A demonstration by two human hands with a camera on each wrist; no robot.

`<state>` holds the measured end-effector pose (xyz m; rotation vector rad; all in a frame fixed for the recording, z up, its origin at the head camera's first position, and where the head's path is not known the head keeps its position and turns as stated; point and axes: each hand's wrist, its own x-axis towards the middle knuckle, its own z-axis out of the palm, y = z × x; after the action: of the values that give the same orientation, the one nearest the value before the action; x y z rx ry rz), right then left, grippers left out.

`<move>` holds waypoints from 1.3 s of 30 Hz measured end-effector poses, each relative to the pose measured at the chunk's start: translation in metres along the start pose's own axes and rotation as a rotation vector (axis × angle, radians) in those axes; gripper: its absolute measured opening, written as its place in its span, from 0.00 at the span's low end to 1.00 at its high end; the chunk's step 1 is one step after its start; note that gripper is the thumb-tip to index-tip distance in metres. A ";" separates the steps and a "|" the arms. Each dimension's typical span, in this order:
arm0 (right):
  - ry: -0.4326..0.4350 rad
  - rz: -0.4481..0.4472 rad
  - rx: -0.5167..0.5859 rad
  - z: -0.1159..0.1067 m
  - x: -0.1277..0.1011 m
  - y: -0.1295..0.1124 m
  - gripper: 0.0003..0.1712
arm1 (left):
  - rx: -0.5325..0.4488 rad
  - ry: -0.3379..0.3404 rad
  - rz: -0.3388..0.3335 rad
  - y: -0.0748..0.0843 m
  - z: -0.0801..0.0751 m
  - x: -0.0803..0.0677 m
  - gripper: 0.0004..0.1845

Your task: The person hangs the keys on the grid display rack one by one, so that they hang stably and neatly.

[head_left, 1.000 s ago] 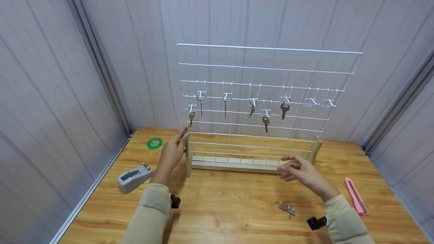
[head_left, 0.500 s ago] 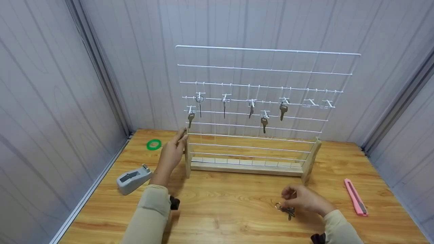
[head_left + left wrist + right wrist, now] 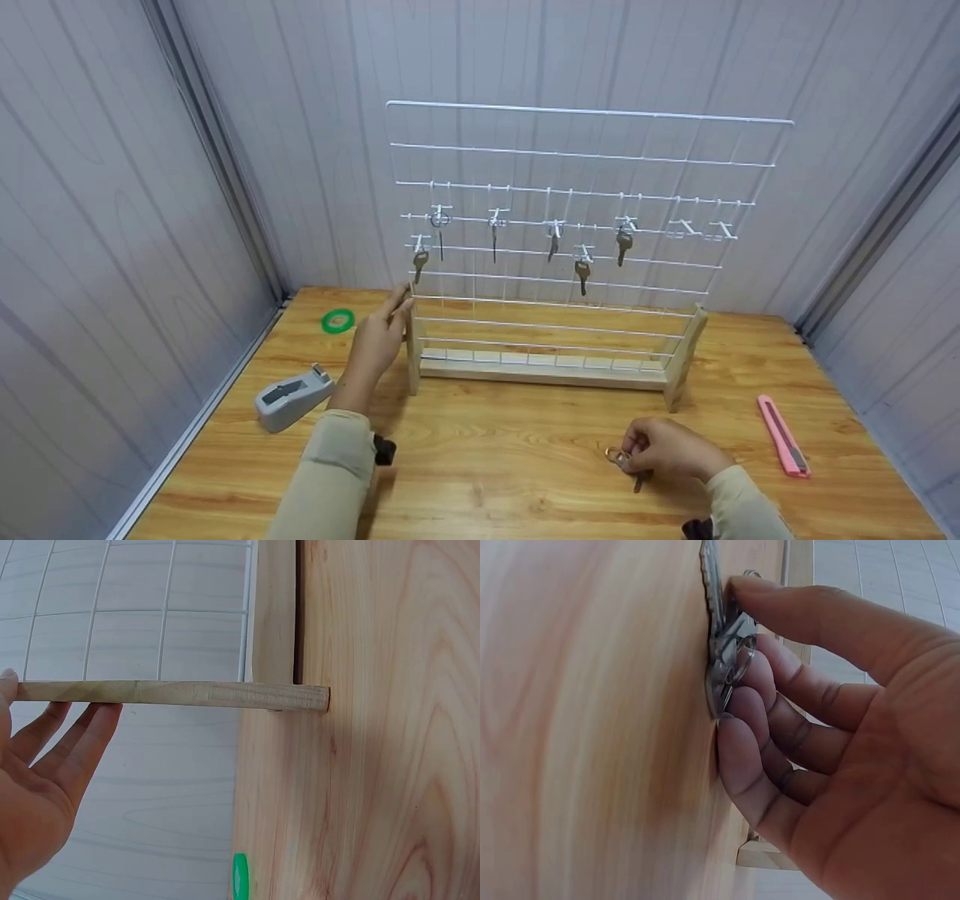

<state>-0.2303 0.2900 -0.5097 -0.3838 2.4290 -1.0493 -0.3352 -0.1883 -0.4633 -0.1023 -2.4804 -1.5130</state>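
Note:
A white wire rack (image 3: 536,373) with a wooden base stands on the table. Several keys hang from its hooks, among them one key (image 3: 582,277) low in the middle. My left hand (image 3: 377,337) holds the top of the rack's left wooden upright (image 3: 225,694), thumb on one side and fingers on the other. In front of the rack's right end, my right hand (image 3: 671,450) pinches a small bunch of keys (image 3: 726,660) on a ring (image 3: 615,454), low at the tabletop. My fingers partly hide these keys.
On the left lie a green roll of tape (image 3: 338,321) and a grey tape dispenser (image 3: 292,399). A pink box cutter (image 3: 783,436) lies to the right. Two hooks (image 3: 684,227) at the rack's right end bear no keys. Panel walls enclose the table.
My right hand has come down from beside the rack's base to the keys on the table and now pinches them. My left hand keeps its hold on the upright.

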 end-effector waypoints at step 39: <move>0.084 -0.050 0.023 0.005 -0.004 0.006 0.09 | 0.019 -0.030 -0.017 -0.002 -0.001 0.000 0.28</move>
<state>-0.2245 0.2922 -0.5158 -0.4018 2.4907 -1.1357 -0.3358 -0.1904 -0.4645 -0.1015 -2.5242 -1.5053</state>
